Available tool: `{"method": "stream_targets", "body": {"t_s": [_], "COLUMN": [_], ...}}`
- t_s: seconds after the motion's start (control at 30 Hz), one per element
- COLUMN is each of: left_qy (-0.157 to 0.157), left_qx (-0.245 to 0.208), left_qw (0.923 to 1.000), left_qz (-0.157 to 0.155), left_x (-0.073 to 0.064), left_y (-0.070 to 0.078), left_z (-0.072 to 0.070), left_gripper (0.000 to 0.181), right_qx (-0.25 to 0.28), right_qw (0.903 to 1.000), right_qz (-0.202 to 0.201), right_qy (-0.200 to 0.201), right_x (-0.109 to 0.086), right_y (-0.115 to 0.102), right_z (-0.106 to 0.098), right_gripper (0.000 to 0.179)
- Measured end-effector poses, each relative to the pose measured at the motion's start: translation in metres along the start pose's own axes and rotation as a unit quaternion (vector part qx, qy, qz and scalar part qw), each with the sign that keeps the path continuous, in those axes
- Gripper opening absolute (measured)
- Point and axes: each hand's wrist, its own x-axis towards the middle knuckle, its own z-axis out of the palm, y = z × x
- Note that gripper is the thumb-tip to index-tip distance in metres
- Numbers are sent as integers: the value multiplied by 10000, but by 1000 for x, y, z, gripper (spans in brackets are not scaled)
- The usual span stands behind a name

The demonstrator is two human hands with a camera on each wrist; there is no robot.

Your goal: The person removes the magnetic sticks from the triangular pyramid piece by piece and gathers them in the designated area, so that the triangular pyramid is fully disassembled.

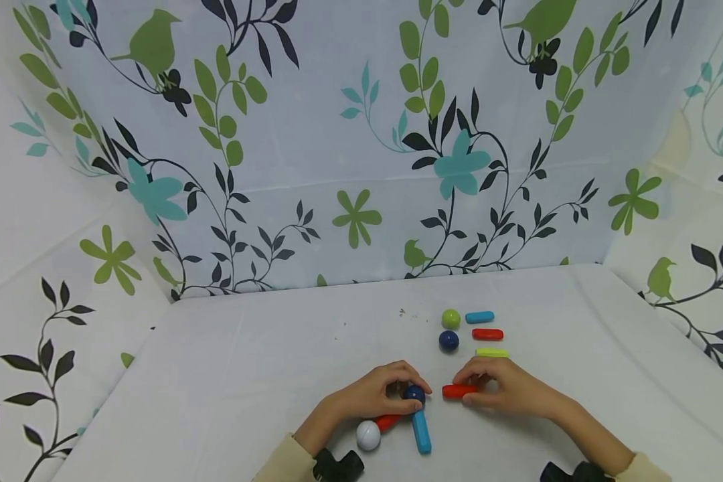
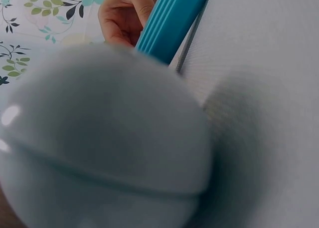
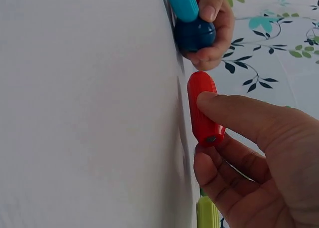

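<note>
In the head view my left hand (image 1: 373, 391) grips a dark blue ball (image 1: 414, 395) between thumb and fingers. A light blue rod (image 1: 422, 434) meets that ball and points toward me. A red rod (image 1: 387, 422), partly hidden under the hand, runs from near the ball to a white ball (image 1: 368, 435), which fills much of the left wrist view. My right hand (image 1: 512, 388) pinches another red rod (image 3: 203, 111) between thumb and fingers. Its near end shows a small grey disc, and its far end points at the dark blue ball, with a short gap between.
Beyond the right hand lie a green ball (image 1: 450, 318), a second dark blue ball (image 1: 448, 342), a light blue rod (image 1: 479, 317), a red rod (image 1: 487, 334) and a yellow-green rod (image 1: 491, 353). Leaf-patterned cloth (image 1: 313, 134) stands around the white table (image 1: 229, 375).
</note>
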Motion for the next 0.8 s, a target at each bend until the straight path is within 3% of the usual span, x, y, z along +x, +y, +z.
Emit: {"method": "stream_targets", "body": {"t_s": [0.2,0.63,0.8], "left_qy": [25,64,237], "left_qx": [-29,25,87], "left_qw": [10000,10000,9994], "left_qz": [-5,16,241], "left_x": [-1,-1,-2], "left_y": [0,-1,-2], "left_z": [-1,-2,-2], "left_gripper": [26,26,26], "right_qx": [-196,-567,-571], "right_qw": [9998,9961,9961], "right_qz": [73,672,668], "right_qy": [-4,-42,-105], "right_x": [-2,-12,-16], "right_y": [3,10,10], "right_z": [-14,-36,-41], "right_gripper": [22,26,24]}}
